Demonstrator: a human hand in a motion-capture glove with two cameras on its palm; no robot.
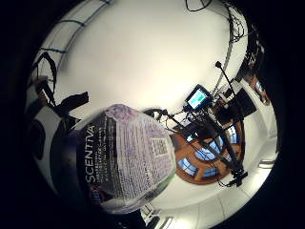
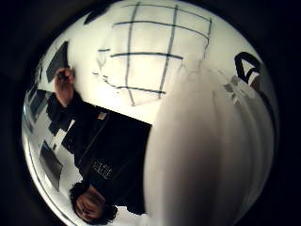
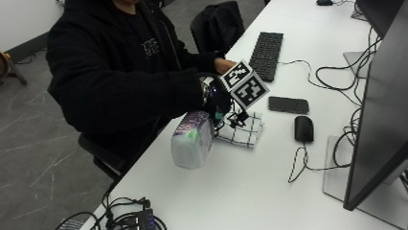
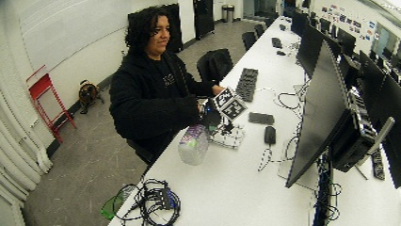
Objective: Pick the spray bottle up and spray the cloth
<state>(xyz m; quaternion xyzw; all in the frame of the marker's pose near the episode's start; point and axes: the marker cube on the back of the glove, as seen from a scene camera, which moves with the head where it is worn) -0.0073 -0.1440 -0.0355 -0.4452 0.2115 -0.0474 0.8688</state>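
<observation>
Presently the pick-up step looks complete and the spray step is in hand: the gloved right hand (image 3: 215, 98) has its fingers curled round the top of the bottle (image 3: 192, 139), which hangs off the worktop (image 3: 255, 191), tilted, its base toward the near edge and its head toward the cloth (image 3: 243, 129). The cloth, white with a dark grid, lies flat on the worktop just beyond the bottle, directly under the hand. From the palm, the bottle's label (image 1: 126, 157) fills much of the little-finger view, and its pale body (image 2: 207, 155) fills the thumb-side view with the cloth (image 2: 150, 52) beyond it. Whether the nozzle already points at the cloth cannot be told; the next move would call for aiming it there and squeezing the trigger. The bare left hand (image 3: 224, 64) rests near the keyboard (image 3: 266, 48), apart from the work. Room is limited on the far side: a phone (image 3: 288, 104) and a mouse (image 3: 304, 128) lie near the cloth, with cables trailing toward the monitor (image 3: 376, 143), and mist could reach them. The worktop's near edge runs close under the bottle; open surface lies toward the viewer's side.
</observation>
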